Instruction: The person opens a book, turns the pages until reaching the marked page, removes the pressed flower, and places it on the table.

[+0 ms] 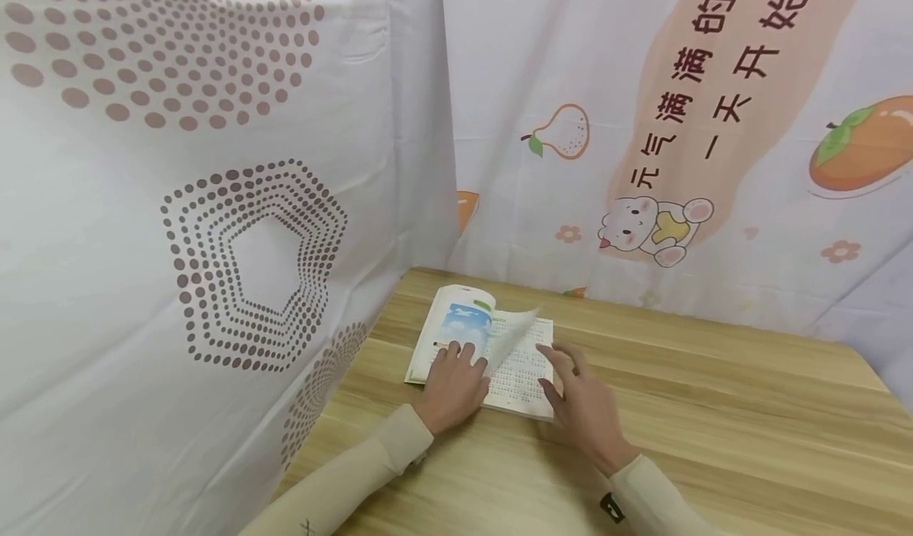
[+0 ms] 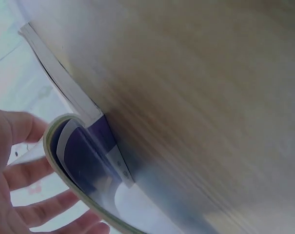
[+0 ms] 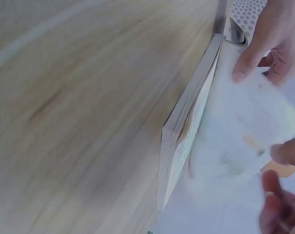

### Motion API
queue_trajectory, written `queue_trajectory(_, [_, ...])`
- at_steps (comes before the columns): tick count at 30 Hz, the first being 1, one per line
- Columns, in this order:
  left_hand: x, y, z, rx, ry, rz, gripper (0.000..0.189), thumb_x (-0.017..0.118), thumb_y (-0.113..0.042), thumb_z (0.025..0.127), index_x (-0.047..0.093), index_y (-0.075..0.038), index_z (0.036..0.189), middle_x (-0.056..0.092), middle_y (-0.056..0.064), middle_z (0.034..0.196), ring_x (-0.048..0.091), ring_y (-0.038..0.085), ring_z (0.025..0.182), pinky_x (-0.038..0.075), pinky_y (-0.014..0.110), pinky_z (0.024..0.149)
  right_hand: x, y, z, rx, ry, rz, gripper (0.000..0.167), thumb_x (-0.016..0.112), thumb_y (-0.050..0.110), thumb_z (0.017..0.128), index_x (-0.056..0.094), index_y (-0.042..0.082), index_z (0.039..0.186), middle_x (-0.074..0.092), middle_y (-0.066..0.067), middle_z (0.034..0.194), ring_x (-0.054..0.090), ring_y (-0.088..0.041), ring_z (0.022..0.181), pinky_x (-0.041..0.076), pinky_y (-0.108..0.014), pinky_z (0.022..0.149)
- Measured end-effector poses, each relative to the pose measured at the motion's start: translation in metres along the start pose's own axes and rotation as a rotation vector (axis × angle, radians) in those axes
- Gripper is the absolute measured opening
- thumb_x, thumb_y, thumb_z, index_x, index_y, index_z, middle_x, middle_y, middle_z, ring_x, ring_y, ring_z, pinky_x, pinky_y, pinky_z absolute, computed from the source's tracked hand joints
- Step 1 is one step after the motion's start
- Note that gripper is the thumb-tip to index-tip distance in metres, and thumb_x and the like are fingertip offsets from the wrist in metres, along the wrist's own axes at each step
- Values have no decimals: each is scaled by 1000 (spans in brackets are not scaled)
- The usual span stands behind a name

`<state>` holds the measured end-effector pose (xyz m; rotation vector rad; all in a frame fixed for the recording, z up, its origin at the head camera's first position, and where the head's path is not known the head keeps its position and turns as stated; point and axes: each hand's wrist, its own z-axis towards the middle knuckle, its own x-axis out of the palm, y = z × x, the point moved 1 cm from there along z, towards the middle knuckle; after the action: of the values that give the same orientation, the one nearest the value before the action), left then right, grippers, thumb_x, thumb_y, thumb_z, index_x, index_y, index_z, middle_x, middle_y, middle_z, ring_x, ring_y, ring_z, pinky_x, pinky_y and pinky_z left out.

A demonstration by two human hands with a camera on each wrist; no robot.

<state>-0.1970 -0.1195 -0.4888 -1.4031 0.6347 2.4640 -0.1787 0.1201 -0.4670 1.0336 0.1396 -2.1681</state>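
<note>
An open book [image 1: 524, 389] lies on the wooden table, its left side bowed upward and showing a blue sky picture. My left hand [image 1: 452, 385] rests on the left page with its fingers spread; the left wrist view shows this hand [image 2: 35, 190] against the curved cover [image 2: 64, 175]. One loose page [image 1: 512, 342] stands lifted between the hands, blurred in the right wrist view. By the book's right edge is my right hand [image 1: 588, 413], thumb and fingers parted. In the right wrist view its fingertips [image 3: 279, 153] are close beside the lifted page [image 3: 240, 122], with nothing pinched between them.
A wooden table [image 1: 713, 417] extends to the right and front of the book. White patterned curtains [image 1: 257, 266] hang along the left side and behind the table's back edge. A dark tag-like item [image 1: 611, 507] shows at the right sleeve.
</note>
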Motion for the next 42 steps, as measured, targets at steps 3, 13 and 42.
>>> queue_trajectory(3, [-1, 3, 0, -20, -47, 13, 30, 59, -24, 97, 68, -4, 117, 64, 8, 87, 58, 25, 75, 50, 35, 60, 1, -1, -1, 65, 102, -27, 67, 90, 13, 79, 60, 15, 140, 57, -16, 135, 42, -4, 50, 26, -14, 37])
queue_trajectory(13, [-3, 7, 1, -65, -91, -60, 101, 91, -10, 72, 35, -1, 155, 51, 29, 137, 63, 33, 100, 55, 36, 69, 12, -4, -14, 78, 352, -96, 50, 93, 31, 75, 74, 14, 118, 68, -6, 119, 72, -20, 86, 55, -32, 56])
queue_trajectory(42, [-4, 7, -1, 76, 28, -61, 10, 67, -14, 90, 74, -14, 84, 65, -2, 87, 51, 18, 79, 44, 28, 64, 16, -10, -10, -194, 351, -106, 12, 78, 0, 85, 74, 10, 80, 66, 1, 81, 48, -4, 59, 45, -19, 51])
